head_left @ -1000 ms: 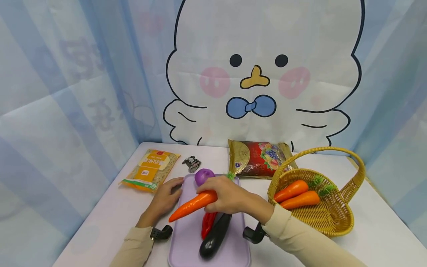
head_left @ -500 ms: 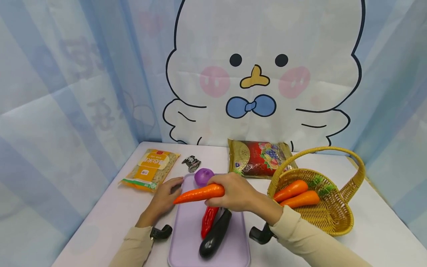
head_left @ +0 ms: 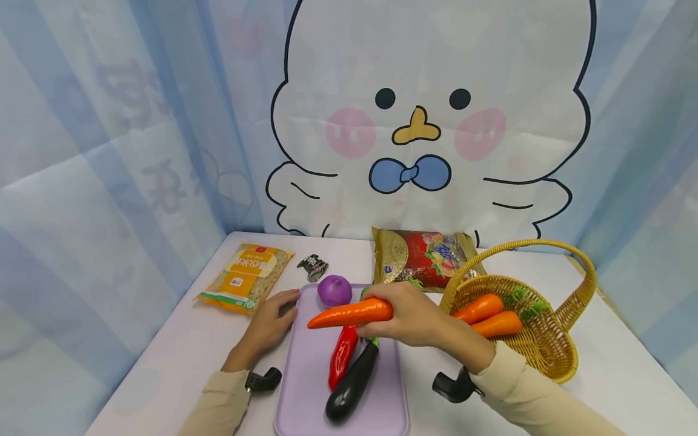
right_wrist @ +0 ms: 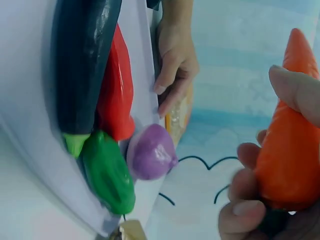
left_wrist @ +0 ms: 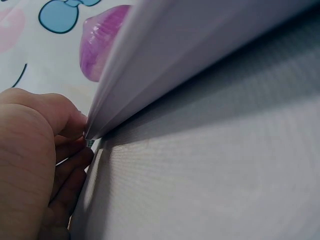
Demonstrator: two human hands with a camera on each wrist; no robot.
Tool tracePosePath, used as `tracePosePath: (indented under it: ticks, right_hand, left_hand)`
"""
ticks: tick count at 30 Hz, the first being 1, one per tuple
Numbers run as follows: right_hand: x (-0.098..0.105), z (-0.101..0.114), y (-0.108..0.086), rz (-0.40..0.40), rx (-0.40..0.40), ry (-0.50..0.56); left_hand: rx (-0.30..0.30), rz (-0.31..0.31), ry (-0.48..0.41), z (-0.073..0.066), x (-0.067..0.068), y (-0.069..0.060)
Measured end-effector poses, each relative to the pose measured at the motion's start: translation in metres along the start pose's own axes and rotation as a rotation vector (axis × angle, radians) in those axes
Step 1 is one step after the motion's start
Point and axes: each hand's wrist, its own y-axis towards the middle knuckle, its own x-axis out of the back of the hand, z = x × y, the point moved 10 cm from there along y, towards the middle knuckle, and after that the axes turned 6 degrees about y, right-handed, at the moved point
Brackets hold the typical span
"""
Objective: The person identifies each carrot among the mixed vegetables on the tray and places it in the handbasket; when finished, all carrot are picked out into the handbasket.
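My right hand (head_left: 406, 315) grips an orange carrot (head_left: 349, 313) by its thick end, above the lilac tray (head_left: 302, 387). The carrot's thin tip points left, and its green top shows behind the hand. Against the tray's left rim, near its far corner, rests my left hand (head_left: 269, 324), with thumb and fingertips touching the edge. On the tray lie a purple onion-like vegetable (head_left: 334, 290), a red pepper (head_left: 343, 357), a black eggplant (head_left: 353, 384) and a green pepper (right_wrist: 109, 172). The right hand mostly hides the green pepper in the head view.
To the right stands a woven basket (head_left: 564, 357) with a tall handle and two carrots (head_left: 497, 324) inside. A red and gold bag (head_left: 420, 257) lies at the back. A yellow grain bag (head_left: 248, 275) and a small black packet (head_left: 313, 266) lie at the left.
My right hand has drawn the carrot to the right and slightly away, and the carrot has swung closer to level. The left hand has stayed at the tray's edge.
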Motion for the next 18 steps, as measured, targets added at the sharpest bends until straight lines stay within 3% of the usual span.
tracePosePath:
  ticks: [5, 10, 18]
  right_hand:
    - [0.008, -0.012, -0.016, 0.036, -0.071, 0.088]
    - [0.014, -0.025, -0.032, 0.056, -0.138, 0.103]
    - [0.033, -0.044, -0.056, 0.019, -0.228, 0.164]
  left_hand:
    - [-0.006, 0.002, -0.005, -0.002, 0.001, 0.0]
    - [-0.009, 0.003, -0.011, -0.004, 0.002, -0.001]
    - [-0.013, 0.002, -0.012, -0.005, 0.003, -0.001]
